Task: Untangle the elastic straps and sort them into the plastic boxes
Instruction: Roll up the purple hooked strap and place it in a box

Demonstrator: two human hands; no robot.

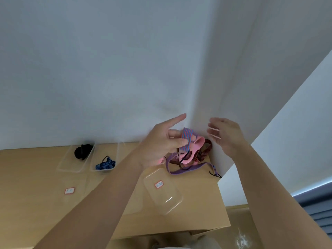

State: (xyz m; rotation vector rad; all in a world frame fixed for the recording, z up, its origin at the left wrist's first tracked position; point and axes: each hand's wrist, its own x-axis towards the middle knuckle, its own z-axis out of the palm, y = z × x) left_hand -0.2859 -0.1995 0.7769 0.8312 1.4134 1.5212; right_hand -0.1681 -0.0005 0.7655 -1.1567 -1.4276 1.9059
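Left hand [161, 143] pinches a striped strap [186, 139] between thumb and curled fingers, index pointing out, right above the tangle [197, 152] lying against the wall. Right hand [227, 136] hovers just beside it, fingers loose, holding nothing. Two boxes [67, 164] far left hold a black strap [83, 151] and a blue strap [105, 164].

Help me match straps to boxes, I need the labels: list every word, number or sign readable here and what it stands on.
The red-bordered label on the near clear plastic box: handwritten marks, too blurred to read.
The second label, to the left, on the cardboard surface or a faint clear box, cannot tell which: too blurred to read.
No other text is visible.
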